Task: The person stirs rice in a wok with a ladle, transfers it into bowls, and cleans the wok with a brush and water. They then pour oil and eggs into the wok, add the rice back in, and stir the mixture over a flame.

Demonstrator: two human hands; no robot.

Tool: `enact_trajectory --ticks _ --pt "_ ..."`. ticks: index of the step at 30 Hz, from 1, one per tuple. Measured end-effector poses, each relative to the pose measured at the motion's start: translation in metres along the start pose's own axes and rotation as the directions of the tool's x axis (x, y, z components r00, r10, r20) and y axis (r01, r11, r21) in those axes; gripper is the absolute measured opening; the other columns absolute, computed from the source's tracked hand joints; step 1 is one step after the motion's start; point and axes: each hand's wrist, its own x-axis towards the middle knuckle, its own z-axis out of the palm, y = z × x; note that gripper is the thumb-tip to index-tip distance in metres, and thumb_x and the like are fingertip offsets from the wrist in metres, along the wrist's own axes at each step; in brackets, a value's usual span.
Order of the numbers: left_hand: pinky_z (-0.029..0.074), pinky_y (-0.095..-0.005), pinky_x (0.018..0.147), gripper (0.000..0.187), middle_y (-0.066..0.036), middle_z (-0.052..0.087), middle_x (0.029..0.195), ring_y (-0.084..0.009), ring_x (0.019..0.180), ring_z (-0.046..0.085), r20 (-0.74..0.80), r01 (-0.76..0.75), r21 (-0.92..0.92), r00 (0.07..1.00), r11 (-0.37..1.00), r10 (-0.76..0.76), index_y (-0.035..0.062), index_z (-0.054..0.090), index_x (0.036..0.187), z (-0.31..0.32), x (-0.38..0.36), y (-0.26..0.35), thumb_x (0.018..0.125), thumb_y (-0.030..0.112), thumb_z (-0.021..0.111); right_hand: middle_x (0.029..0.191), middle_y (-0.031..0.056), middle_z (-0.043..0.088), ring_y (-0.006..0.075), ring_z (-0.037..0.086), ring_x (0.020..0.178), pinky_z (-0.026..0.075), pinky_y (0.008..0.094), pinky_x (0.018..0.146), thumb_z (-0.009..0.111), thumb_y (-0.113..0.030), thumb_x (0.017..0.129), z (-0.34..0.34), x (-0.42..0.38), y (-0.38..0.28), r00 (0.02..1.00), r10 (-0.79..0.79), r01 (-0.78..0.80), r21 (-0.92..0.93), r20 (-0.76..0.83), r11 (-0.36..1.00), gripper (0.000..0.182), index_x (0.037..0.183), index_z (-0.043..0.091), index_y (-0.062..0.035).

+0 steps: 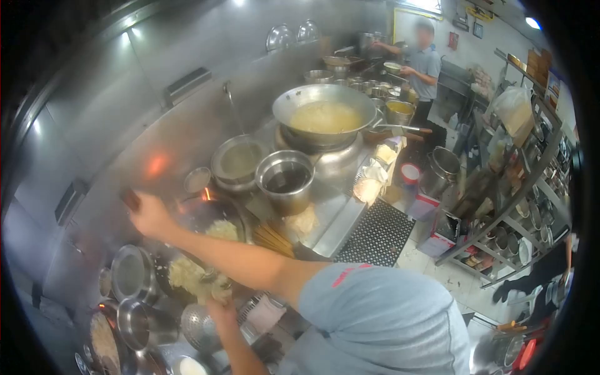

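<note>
My right hand (152, 215) is stretched out to the far left, closed around a dark brown handle (129, 199); what it belongs to is not clear. My right forearm crosses over a wok (187, 220) and hides part of it. Pale, chopped-looking food (186, 275) lies in the wok, with more of it beyond the forearm. Low in the view, my left hand (220, 310) is closed at the near side of the wok, beside a shiny metal piece with food on it. Its grip is partly hidden. A perforated metal strainer (199, 328) is just left of it.
Flame shows behind the wok. A pot of dark liquid (285, 178) and a big wok of yellowish liquid (325, 115) stand further along the range. Metal pots (140, 322) crowd the lower left. Another person (423, 69) holds a bowl at the back. Shelving (519, 200) stands right.
</note>
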Motion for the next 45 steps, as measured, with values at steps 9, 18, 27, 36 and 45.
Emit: enact_trajectory --ticks 9,18,27,36,45 --pt "0.038 -0.0269 0.045 0.022 0.002 0.043 0.061 -0.0098 0.050 0.041 0.057 0.309 -0.886 0.814 0.347 -0.578 0.0160 0.042 0.073 0.008 0.002 0.058 0.094 0.018 0.041 0.080 0.0255 0.063 0.0395 0.063 0.078 0.048 0.0433 0.070 0.054 -0.019 0.086 -0.036 0.029 -0.089 0.994 0.103 -0.105 0.030 0.046 0.994 0.024 0.095 0.061 0.0022" --pt "0.049 -0.0322 0.053 0.023 -0.006 0.054 0.093 -0.0186 0.073 0.057 -0.270 0.240 -0.697 0.785 0.675 -0.558 0.0141 0.043 0.114 0.057 -0.069 -0.071 0.093 0.012 0.049 0.063 0.0041 0.057 0.0119 0.052 0.052 0.041 0.0314 0.045 0.062 -0.014 0.082 -0.031 0.061 -0.001 0.995 0.041 -0.033 0.086 -0.091 0.996 0.012 0.080 0.059 -0.0028" --pt "0.045 -0.0313 0.047 0.018 -0.007 0.058 0.087 -0.0192 0.066 0.058 -0.115 0.309 -0.837 0.708 0.452 -0.697 0.0090 0.048 0.107 0.009 0.047 0.034 0.090 0.013 0.050 0.066 0.0027 0.054 0.0128 0.050 0.049 0.039 0.0278 0.046 0.060 -0.007 0.080 -0.024 0.021 -0.039 0.999 0.015 -0.012 -0.065 0.048 0.998 0.015 0.093 0.058 0.0001" --pt "0.044 -0.0339 0.046 0.012 -0.010 0.058 0.089 -0.0186 0.064 0.054 -0.326 0.113 -0.833 0.691 0.541 -0.645 0.0049 0.048 0.104 0.032 0.013 -0.029 0.092 0.008 0.049 0.058 -0.0005 0.042 0.0123 0.035 0.043 0.032 0.0313 0.041 0.056 -0.006 0.082 -0.053 0.099 -0.046 0.975 0.120 -0.183 0.372 0.185 0.910 0.006 0.088 0.053 -0.0050" --pt "0.043 -0.0330 0.041 0.010 -0.009 0.060 0.085 -0.0191 0.064 0.059 -0.042 0.488 -0.788 0.565 0.376 -0.824 0.0077 0.053 0.096 0.001 0.101 -0.065 0.091 0.016 0.050 0.065 0.0078 0.054 0.0155 0.048 0.046 0.041 0.0309 0.042 0.062 -0.011 0.082 -0.074 0.041 0.058 0.974 0.073 -0.032 0.189 -0.213 0.981 0.012 0.087 0.057 -0.0015"
